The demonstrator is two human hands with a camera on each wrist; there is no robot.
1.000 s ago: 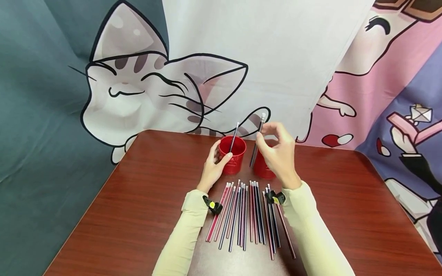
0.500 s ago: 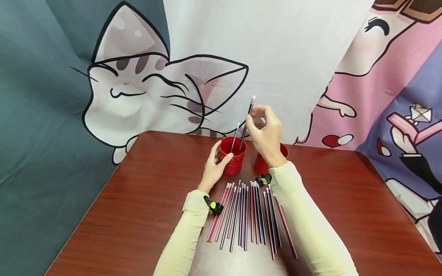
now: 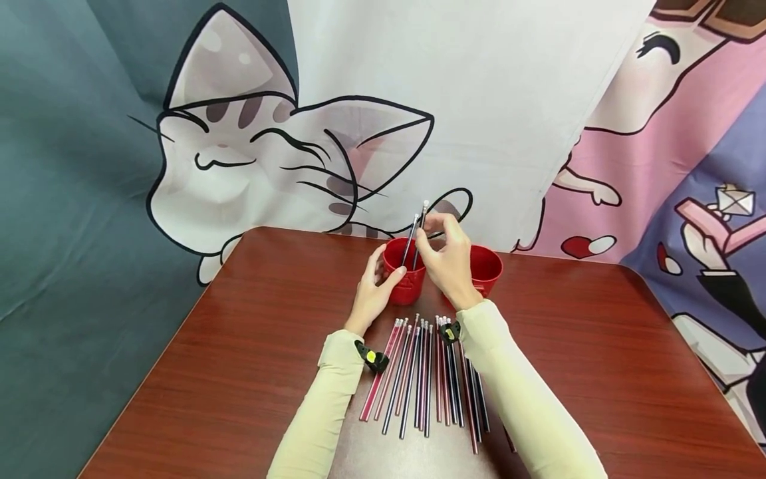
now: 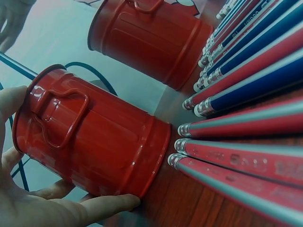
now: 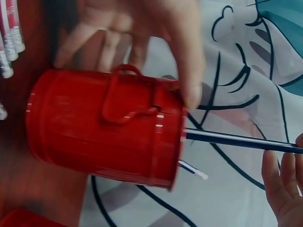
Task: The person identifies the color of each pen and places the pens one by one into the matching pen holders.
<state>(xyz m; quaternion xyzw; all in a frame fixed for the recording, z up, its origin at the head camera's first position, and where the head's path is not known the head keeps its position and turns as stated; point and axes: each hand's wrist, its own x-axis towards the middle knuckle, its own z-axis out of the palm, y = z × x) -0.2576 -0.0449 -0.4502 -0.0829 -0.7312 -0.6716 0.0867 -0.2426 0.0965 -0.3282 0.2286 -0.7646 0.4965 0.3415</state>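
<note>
Two small red buckets stand side by side toward the back of the table. My left hand (image 3: 370, 299) grips the left bucket (image 3: 407, 291), thumb at the rim and fingers around its side, as the left wrist view also shows on the bucket (image 4: 99, 127). My right hand (image 3: 449, 263) pinches a dark pencil (image 5: 236, 139) near its upper part, eraser end up. The lower end of that pencil is inside the left bucket, hidden by the wall. Another dark pencil (image 3: 409, 241) leans inside the same bucket, its white eraser above the rim.
Behind my right wrist stands the other red bucket (image 3: 487, 267), partly covered. Several red and dark blue pencils (image 3: 413, 379) lie in a spread row on the brown table (image 3: 239, 359), erasers toward the buckets. A printed cloth (image 3: 509, 120) hangs behind the table's far edge.
My right hand has moved left from in front of the right bucket, first up and then down, bringing its pencil into the left bucket. My left hand keeps its hold.
</note>
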